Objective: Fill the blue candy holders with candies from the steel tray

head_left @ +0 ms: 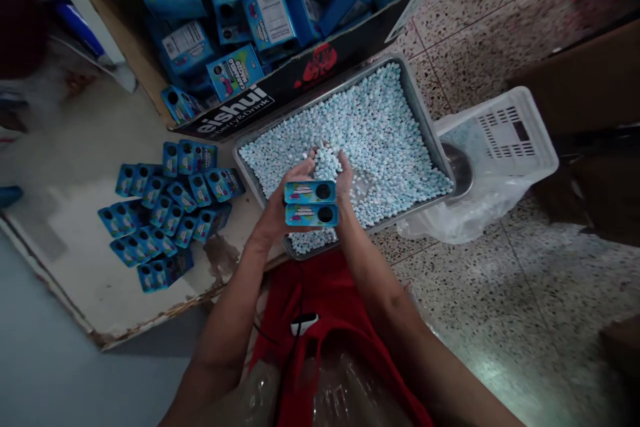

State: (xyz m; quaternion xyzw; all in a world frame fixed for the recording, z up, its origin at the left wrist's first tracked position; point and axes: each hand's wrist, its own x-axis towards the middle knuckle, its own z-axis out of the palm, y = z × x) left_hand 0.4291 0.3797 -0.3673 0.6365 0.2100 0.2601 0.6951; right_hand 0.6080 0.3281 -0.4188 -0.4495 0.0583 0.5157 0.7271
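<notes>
Two small blue candy boxes (310, 203) sit side by side in my left hand (280, 210), their round dark openings facing up. My right hand (344, 177) is cupped against the left one, its fingers partly hidden. Between both hands rests a heap of pale blue and white candies (327, 163). Under them lies a grey metal tray (417, 107) holding a wide layer of the same candies. A bare patch of tray bottom shows just right of my right hand.
A large cardboard carton (295, 77) full of blue boxes stands behind the tray. Several more small blue boxes (173, 217) are grouped on the worn white table (75, 280) at left. A white plastic basket (540, 133), a metal bowl (459, 170) and clear plastic are at right.
</notes>
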